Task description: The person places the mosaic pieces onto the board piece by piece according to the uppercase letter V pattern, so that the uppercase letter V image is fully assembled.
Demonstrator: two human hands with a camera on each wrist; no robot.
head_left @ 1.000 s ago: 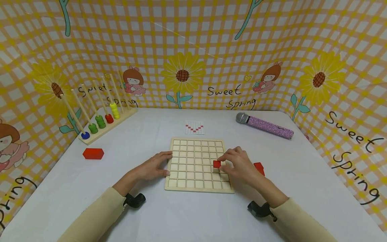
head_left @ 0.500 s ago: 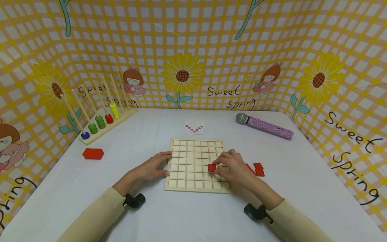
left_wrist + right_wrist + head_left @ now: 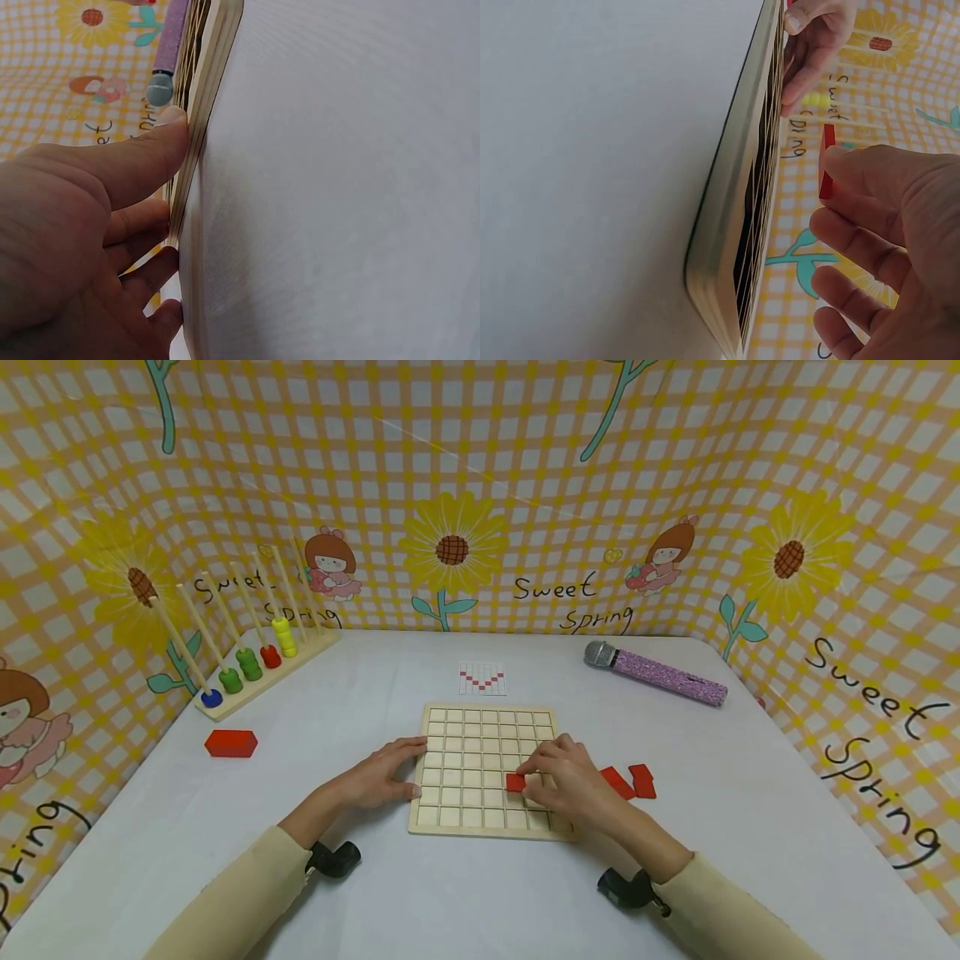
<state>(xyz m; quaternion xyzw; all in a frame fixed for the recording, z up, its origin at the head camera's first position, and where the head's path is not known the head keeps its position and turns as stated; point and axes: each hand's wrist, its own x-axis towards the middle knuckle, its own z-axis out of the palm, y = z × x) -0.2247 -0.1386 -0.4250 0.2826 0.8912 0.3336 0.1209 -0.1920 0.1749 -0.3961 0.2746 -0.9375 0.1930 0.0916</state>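
Observation:
A square wooden board (image 3: 451,798) with a raised grid lies flat in the middle of the white table. At its left edge rests my left hand (image 3: 378,774); in the left wrist view the thumb (image 3: 154,154) and fingertips touch the board's side without wrapping round it. My right hand (image 3: 567,779) pinches a small red square tile (image 3: 515,782) between thumb and fingers over the board's right half. In the right wrist view that tile (image 3: 826,161) appears edge-on, apart from the board's surface. Two loose red tiles (image 3: 617,782) lie beyond the board's right edge, partly behind the right hand.
Behind the board lies a small card (image 3: 482,678) with a red V pattern on a grid. A glittery purple microphone (image 3: 660,673) is at the back right. A peg abacus (image 3: 277,675) with coloured beads stands back left, a red block (image 3: 231,743) in front of it.
My right hand has moved left and slightly nearer across the board with the red tile. More of the loose red tiles now shows. The left hand has stayed in place.

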